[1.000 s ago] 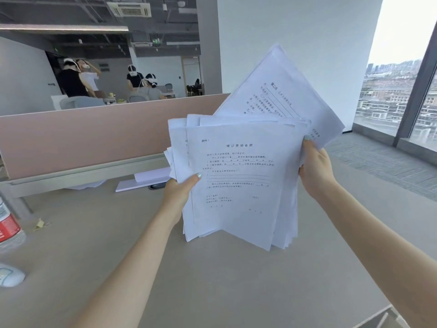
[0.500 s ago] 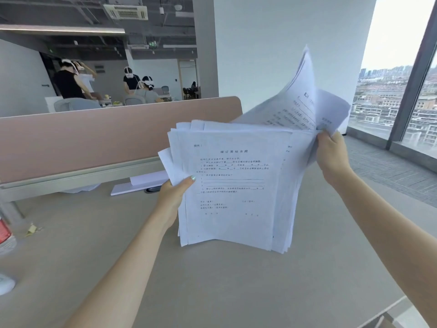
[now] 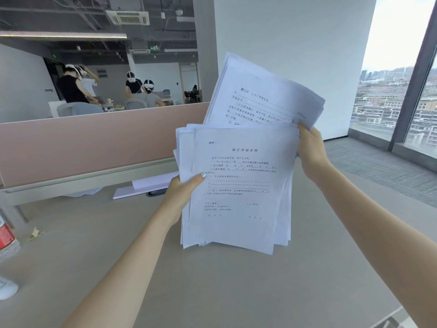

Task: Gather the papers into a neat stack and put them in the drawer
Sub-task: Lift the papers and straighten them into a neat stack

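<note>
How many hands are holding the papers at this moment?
2. The left hand grips the left edge of the papers; the right hand holds the right edge, near the top.

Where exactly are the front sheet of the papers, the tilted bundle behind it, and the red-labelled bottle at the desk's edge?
front sheet (image 3: 238, 192): head view, on its printed middle.
tilted bundle (image 3: 257, 95): head view, on the top page's printed face.
red-labelled bottle (image 3: 6, 235): head view, on its red label.

The front sheet (image 3: 238, 185) is headed "续订劳动合同"; the tilted sheet behind (image 3: 260, 100) starts, seemingly, "第二条"; smaller print is illegible
</note>
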